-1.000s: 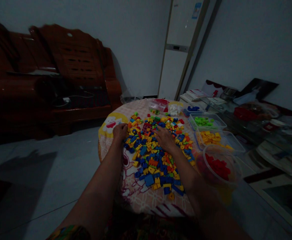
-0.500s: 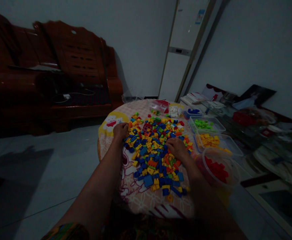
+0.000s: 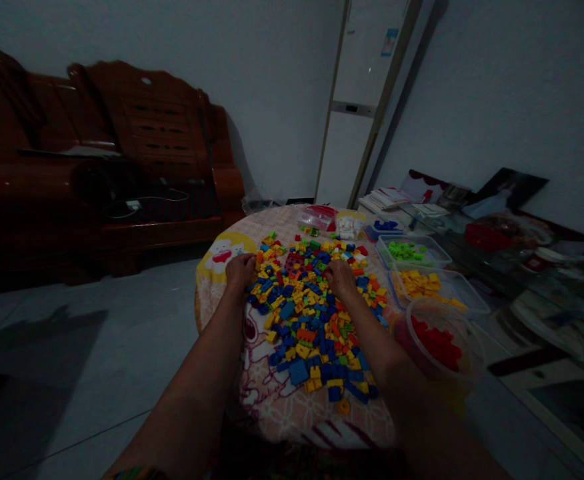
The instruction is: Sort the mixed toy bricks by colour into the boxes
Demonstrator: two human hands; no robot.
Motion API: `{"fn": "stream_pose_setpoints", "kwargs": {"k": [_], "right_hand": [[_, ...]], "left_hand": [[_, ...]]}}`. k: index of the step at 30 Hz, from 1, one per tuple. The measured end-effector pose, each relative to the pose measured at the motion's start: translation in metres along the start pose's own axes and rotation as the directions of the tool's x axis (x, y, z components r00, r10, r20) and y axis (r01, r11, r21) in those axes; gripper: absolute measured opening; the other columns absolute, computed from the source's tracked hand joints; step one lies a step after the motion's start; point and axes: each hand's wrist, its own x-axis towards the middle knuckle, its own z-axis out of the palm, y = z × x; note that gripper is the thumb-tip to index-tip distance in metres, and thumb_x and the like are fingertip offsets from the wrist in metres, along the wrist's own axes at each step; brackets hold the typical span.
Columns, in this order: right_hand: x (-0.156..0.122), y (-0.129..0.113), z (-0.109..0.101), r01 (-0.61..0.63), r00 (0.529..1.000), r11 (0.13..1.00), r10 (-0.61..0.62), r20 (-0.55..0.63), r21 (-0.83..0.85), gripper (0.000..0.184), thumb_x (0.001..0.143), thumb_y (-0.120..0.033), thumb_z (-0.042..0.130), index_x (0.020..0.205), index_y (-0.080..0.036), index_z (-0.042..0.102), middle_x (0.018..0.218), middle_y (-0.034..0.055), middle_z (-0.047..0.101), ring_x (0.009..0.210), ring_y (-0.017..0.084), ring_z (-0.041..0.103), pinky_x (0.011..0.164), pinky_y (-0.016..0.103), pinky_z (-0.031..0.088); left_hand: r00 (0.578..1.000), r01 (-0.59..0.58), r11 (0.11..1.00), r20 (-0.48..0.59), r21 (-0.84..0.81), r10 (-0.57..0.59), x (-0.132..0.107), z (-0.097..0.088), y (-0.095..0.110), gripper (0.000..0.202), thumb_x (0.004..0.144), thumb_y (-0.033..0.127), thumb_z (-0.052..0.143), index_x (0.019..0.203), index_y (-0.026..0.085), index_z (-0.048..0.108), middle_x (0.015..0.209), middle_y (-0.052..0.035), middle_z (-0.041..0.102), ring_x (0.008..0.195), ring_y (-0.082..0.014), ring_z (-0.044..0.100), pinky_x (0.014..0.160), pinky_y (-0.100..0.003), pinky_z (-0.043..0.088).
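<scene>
A wide heap of mixed toy building bricks [image 3: 302, 313], in yellow, blue, orange, red and green, lies spread over a round table [image 3: 272, 417] with a patterned cloth. At the heap's left edge rests my left hand [image 3: 241, 271], its fingers curled together against the bricks. My right hand [image 3: 341, 280] reaches into the upper right part of the heap with its fingers bent in and pressed together. Whatever sits between the fingertips of either hand is too dark and small to make out.
Along the table's right side stand a tub of red bricks [image 3: 435, 343], a box of yellow bricks [image 3: 419, 283], a box of green bricks [image 3: 407, 252] and blue pieces [image 3: 386, 225]. White pieces [image 3: 349, 227] lie at the back. A wooden sofa [image 3: 157, 147] is to the left.
My right hand has moved a little left and farther into the heap. My left hand stays at the left edge. The view has shifted slightly.
</scene>
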Motion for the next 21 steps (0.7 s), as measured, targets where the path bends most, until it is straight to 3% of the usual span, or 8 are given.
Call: {"fn": "stream_pose_setpoints", "kwargs": {"k": [4,7,9,11,13,17,21], "right_hand": [[-0.009,0.005,-0.016,-0.02,0.998,0.995,0.025,-0.052,0.1,0.021,0.081,-0.013,0.06,0.092,-0.019,0.076,0.097,0.0066,0.077,0.093,0.022,0.069,0.087,0.034,0.051],[-0.022,0.008,-0.034,-0.101,0.989,0.959,0.124,-0.074,0.263,0.029,0.081,-0.02,0.055,0.1,-0.018,0.077,0.086,0.0047,0.078,0.072,0.021,0.072,0.069,0.031,0.055],[-0.034,0.01,-0.047,-0.181,0.969,0.861,0.239,-0.064,0.475,0.035,0.077,-0.022,0.054,0.103,-0.015,0.077,0.078,0.0045,0.077,0.06,0.02,0.07,0.058,0.03,0.055],[-0.047,0.011,-0.061,-0.216,0.942,0.735,0.33,-0.061,0.643,0.037,0.072,-0.024,0.055,0.1,-0.014,0.078,0.074,0.0048,0.076,0.058,0.021,0.07,0.056,0.03,0.056],[-0.062,0.014,-0.077,-0.2,0.92,0.698,0.375,-0.113,0.687,0.036,0.071,-0.025,0.056,0.096,-0.014,0.079,0.077,0.006,0.077,0.063,0.022,0.072,0.06,0.031,0.058],[-0.093,0.025,-0.119,-0.141,0.905,0.843,0.323,-0.277,0.52,0.035,0.075,-0.033,0.059,0.099,-0.016,0.079,0.097,0.0093,0.078,0.078,0.024,0.073,0.073,0.036,0.059],[-0.124,0.055,-0.159,-0.133,0.92,0.987,0.156,-0.361,0.088,0.031,0.079,-0.034,0.055,0.09,-0.019,0.079,0.097,0.0102,0.078,0.089,0.026,0.071,0.085,0.04,0.054]], "left_hand": [[1.0,0.006,1.0,0.013,-0.001,-0.006,-0.001,-0.001,0.002,0.039,0.088,0.028,0.048,0.113,0.019,0.076,0.117,-0.0062,0.074,0.11,-0.0243,0.066,0.091,-0.03,0.048],[1.0,0.002,1.0,0.012,-0.008,-0.002,-0.001,-0.002,0.002,0.04,0.088,0.029,0.047,0.113,0.018,0.076,0.116,-0.007,0.074,0.11,-0.0245,0.066,0.09,-0.03,0.048],[1.0,0.001,1.0,0.005,-0.013,-0.001,-0.001,-0.002,0.001,0.04,0.088,0.029,0.047,0.113,0.018,0.076,0.116,-0.0071,0.074,0.109,-0.0243,0.066,0.09,-0.03,0.048],[1.0,-0.002,1.0,-0.001,-0.013,0.002,-0.001,-0.002,0.001,0.04,0.088,0.029,0.047,0.114,0.018,0.076,0.117,-0.007,0.074,0.11,-0.0243,0.065,0.09,-0.03,0.048],[1.0,-0.007,1.0,-0.005,-0.003,0.007,-0.001,-0.001,0.001,0.04,0.087,0.03,0.048,0.113,0.018,0.076,0.117,-0.007,0.074,0.11,-0.0249,0.065,0.091,-0.031,0.048],[1.0,-0.013,1.0,-0.008,0.007,0.013,-0.002,-0.002,0.001,0.04,0.087,0.031,0.047,0.111,0.018,0.077,0.115,-0.0072,0.074,0.109,-0.0259,0.066,0.092,-0.032,0.049],[1.0,-0.003,1.0,-0.002,0.012,0.003,-0.002,-0.002,0.002,0.041,0.088,0.031,0.046,0.113,0.018,0.076,0.117,-0.008,0.073,0.111,-0.0264,0.065,0.093,-0.033,0.048]]}}
